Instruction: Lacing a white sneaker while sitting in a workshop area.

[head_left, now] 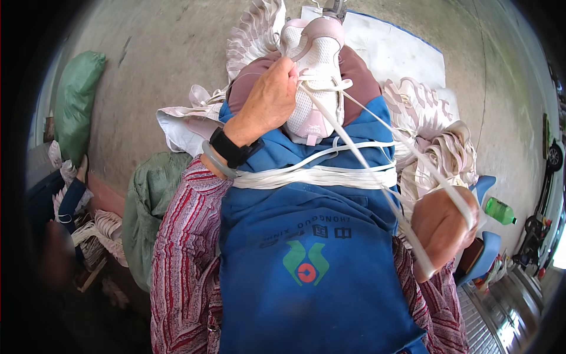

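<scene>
A white and pale pink shoe upper (318,56) rests across my lap with its tongue tab toward me. My left hand (265,100), with a black band on the wrist, is closed at the upper's left edge, pinching it beside the lacing. White shoelace (371,154) runs from the eyelets in two stretched lines down to my right hand (442,227). That hand is a blurred fist at the right of my lap, with the lace wrapped over it. A bundle of white laces (318,177) lies across my blue apron (306,224), just below the upper.
Stacks of shoe uppers lie at the far left (253,35) and right (421,109), beyond a white sheet (395,47). Green sacks (79,106) stand on the left. A green bottle (500,210) lies at the right, near a blue chair part (480,256).
</scene>
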A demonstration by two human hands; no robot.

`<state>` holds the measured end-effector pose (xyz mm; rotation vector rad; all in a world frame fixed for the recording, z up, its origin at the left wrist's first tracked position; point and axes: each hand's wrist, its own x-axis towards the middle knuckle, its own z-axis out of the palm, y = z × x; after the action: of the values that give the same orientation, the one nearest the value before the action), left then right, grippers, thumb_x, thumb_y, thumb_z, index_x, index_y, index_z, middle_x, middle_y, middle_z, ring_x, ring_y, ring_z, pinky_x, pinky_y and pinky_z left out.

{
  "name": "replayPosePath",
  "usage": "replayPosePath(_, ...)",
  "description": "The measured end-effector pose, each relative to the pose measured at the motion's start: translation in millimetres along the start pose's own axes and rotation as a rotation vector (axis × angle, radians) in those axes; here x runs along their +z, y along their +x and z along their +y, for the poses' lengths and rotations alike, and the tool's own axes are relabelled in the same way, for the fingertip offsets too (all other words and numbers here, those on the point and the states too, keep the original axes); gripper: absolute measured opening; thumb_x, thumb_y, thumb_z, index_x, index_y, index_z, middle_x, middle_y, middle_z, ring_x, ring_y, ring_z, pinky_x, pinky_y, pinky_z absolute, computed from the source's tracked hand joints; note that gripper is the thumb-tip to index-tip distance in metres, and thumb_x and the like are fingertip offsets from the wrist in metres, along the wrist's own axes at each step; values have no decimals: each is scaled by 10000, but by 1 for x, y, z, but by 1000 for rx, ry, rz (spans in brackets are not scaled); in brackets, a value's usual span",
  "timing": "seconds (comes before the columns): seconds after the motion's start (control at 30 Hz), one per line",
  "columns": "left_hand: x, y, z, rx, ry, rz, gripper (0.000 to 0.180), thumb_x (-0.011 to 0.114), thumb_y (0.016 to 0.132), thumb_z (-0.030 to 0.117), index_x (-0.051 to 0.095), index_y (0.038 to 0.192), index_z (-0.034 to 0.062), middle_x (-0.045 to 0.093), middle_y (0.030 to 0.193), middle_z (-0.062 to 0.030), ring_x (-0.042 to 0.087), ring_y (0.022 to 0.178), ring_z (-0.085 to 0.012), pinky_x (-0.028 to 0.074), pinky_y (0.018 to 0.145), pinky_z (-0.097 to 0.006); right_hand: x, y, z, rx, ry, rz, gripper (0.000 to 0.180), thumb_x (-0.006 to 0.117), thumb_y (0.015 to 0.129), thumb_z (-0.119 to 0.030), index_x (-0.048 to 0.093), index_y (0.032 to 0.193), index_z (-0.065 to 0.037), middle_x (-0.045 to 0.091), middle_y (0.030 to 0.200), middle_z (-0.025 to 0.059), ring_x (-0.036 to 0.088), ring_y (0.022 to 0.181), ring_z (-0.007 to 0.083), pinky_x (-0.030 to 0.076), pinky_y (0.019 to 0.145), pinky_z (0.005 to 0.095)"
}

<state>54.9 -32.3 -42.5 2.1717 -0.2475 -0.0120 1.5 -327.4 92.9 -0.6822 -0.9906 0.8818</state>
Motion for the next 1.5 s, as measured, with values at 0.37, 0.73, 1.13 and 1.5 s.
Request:
replayPosePath(0.37, -1, 0, -7, -35, 73, 34, 99, 487, 929, 104, 487, 943, 6, 565, 741, -133, 567, 576, -240, 477, 551, -341, 17, 8, 2, 264, -183, -46, 110, 571, 830, -39, 604, 880, 54, 632, 805, 172, 613, 672, 288, 483, 550, 351)
replayPosePath(0.73, -8, -20, 48, -813, -1226, -431, 409, 548, 966, 339, 570, 1137, -32, 679, 955, -165, 693, 759, -217, 564, 709, -324, 24, 105, 63, 461, -521, -178, 124, 587, 764, -29, 543, 846, 53, 575, 741, 190, 588, 707, 377, 458, 598, 422)
replayPosePath(1.13, -27, -52, 46, -479, -350, -507, 188, 530, 940, 208, 549, 929, 21, 452, 633, 50, 398, 503, -41, 351, 440, -229, -27, 60, 69, 756, -1059, 854, 306, 661, 849, -138, 586, 1114, -5, 609, 788, 139, 610, 699, 237, 486, 635, 344)
replayPosePath(1.5, -47, -71, 48, -237, -274, -578, 187, 531, 943, 167, 506, 849, 7, 427, 632, -78, 390, 568, -170, 363, 543, -311, -89, 44, 146, 595, -1621, 806, 214, 536, 877, -76, 506, 1072, 8, 558, 901, 209, 603, 750, 403, 500, 652, 459)
